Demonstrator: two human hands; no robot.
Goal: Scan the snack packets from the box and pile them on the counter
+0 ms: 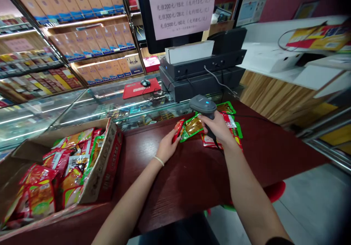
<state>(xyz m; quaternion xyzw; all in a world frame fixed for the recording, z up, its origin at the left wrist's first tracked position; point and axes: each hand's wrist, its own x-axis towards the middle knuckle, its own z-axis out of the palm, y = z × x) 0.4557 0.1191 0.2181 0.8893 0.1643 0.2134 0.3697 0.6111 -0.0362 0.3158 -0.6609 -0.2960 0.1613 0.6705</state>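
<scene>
At the lower left of the frame, an open cardboard box (111,162) stands on the dark red desk (175,186) and contains assorted snack packets (41,197). Behind it, at the upper left, shelves carry rows of upright tan boxes (93,42). Left of upper centre, a black mouse (145,83) rests on a red mouse pad (130,90). At the frame centre, the left hand (166,145), with a pale band (159,160) at the wrist, is closed on a red packet (178,128), held at the desk surface. Just right of it lies a green-edged packet (193,127). Right of centre, the right hand (219,127) is wrapped around the handle of a barcode scanner (203,104), head uppermost, blue indicator lit. Beneath and beyond that hand, further red and green packets (238,129) overlap on the desk. The two hands are apart.
</scene>
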